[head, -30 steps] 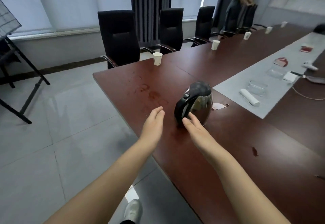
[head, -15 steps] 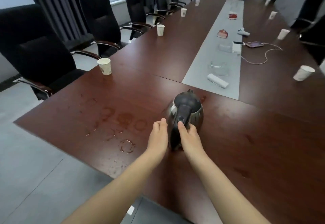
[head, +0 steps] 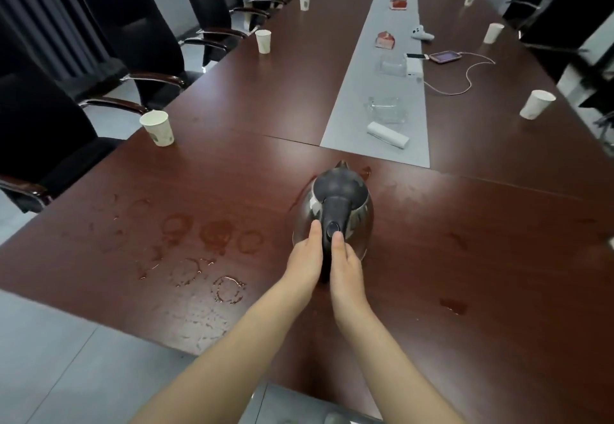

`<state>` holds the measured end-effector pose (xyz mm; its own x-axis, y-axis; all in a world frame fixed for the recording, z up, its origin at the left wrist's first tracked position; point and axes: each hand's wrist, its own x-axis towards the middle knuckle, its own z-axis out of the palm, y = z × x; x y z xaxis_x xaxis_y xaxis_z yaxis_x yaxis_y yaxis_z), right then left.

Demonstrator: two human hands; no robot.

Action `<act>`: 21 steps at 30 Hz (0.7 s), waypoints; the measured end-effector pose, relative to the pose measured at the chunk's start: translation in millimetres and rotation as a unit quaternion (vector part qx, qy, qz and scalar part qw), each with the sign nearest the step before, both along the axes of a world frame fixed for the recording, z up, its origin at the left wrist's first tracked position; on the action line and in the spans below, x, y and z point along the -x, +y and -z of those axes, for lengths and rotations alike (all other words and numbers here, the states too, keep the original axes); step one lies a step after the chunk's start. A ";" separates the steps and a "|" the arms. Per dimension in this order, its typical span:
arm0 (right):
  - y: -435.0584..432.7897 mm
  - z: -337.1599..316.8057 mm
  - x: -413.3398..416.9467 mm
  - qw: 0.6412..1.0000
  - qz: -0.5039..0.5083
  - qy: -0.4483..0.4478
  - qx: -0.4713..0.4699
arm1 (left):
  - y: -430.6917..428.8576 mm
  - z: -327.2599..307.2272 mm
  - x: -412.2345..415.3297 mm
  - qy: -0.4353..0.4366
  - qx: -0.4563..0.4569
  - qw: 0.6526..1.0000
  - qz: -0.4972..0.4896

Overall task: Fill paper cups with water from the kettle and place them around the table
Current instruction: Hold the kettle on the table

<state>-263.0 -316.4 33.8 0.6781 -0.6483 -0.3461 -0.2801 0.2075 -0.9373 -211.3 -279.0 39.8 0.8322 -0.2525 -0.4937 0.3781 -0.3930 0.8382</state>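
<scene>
Head view: we are looking down at a long brown table (head: 465,257). The kettle (head: 335,191) is standing on it at 12 o'clock from us, near our end, and its spout is pointing away from us. We are pressing our left hand (head: 304,259) against the left side of the black handle (head: 335,210). We are pressing our right hand (head: 347,265) against the right side. The fingers we can see are lying straight and are not curling round it, so both hands are flat and loose.

A cup (head: 157,127) is standing at 10 o'clock from the kettle, by the table's left edge. A far cup (head: 263,41) is standing at 11 o'clock. A right cup (head: 535,104) is standing at 2 o'clock, near the right edge. Wet rings (head: 212,234) are shining on the wood at 9 o'clock from the kettle. A grey strip (head: 352,97) is running down the middle of the table at 12 o'clock, past the spout. Black chairs (head: 133,24) are standing along the left side.
</scene>
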 end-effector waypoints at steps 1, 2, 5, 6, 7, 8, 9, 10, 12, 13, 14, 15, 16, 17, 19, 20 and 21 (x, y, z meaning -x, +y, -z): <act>-0.9 1.4 -0.4 1.000 0.005 -0.004 -0.009 | -0.9 1.4 -1.7 0.004 -0.002 1.000 0.010; -1.6 0.9 0.6 1.000 0.013 -0.009 -0.019 | -1.9 2.7 -3.0 0.010 0.002 1.000 0.019; -6.5 0.8 7.1 0.998 0.039 -0.023 -0.033 | -4.3 3.9 -3.5 0.031 0.026 0.999 0.025; -9.1 0.4 9.4 0.998 0.045 -0.027 -0.034 | -5.9 5.8 -4.3 0.038 0.035 0.998 0.034; -12.1 -1.1 11.0 0.998 0.052 -0.032 -0.033 | -7.7 6.8 -5.0 0.044 0.043 0.997 0.042; -15.2 -2.6 12.6 0.997 0.057 -0.034 -0.032 | -8.9 5.3 -5.4 0.045 0.044 0.997 0.048; -18.8 -3.9 14.1 0.997 0.064 -0.035 -0.030 | -10.8 2.8 -5.2 0.040 0.037 0.997 0.060; -23.1 -4.4 16.0 0.997 0.069 -0.034 -0.030 | -13.5 0.8 -4.5 0.034 0.027 0.996 0.073; -30.6 -5.4 19.7 0.997 0.075 -0.024 -0.028 | -18.4 -2.9 -2.1 0.033 0.025 0.994 0.099; -34.7 -5.5 21.9 0.997 0.075 -0.018 -0.028 | -22.0 -1.8 -1.0 0.037 0.027 0.993 0.106; -38.7 -5.8 23.8 0.997 0.074 -0.012 -0.028 | -24.9 -1.7 0.7 0.040 0.025 0.993 0.109; -43.9 -6.5 25.8 0.997 0.069 -0.008 -0.027 | -28.8 -0.6 2.5 0.036 0.022 0.993 0.108; -48.7 -8.5 27.6 0.998 0.061 -0.003 -0.027 | -32.2 2.5 3.7 0.028 0.017 0.994 0.106; -54.3 -11.0 29.2 0.998 0.049 0.003 -0.030 | -35.7 5.8 5.2 0.011 0.009 0.994 0.106; -67.1 -14.7 31.2 0.999 0.011 0.020 -0.027 | -42.6 9.4 9.5 -0.028 -0.005 0.994 0.105; -73.2 -15.6 31.7 0.999 -0.008 0.034 -0.016 | -45.4 11.5 11.8 -0.042 -0.006 0.994 0.104; -78.6 -16.3 31.9 0.999 -0.024 0.046 -0.005 | -48.0 13.1 13.6 -0.049 -0.005 0.994 0.099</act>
<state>-295.0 -395.1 50.1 0.6728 -0.6123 -0.4153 -0.3754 0.2012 -0.9048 -224.9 -327.0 26.8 0.8109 -0.4119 -0.4156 0.2088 -0.4599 0.8631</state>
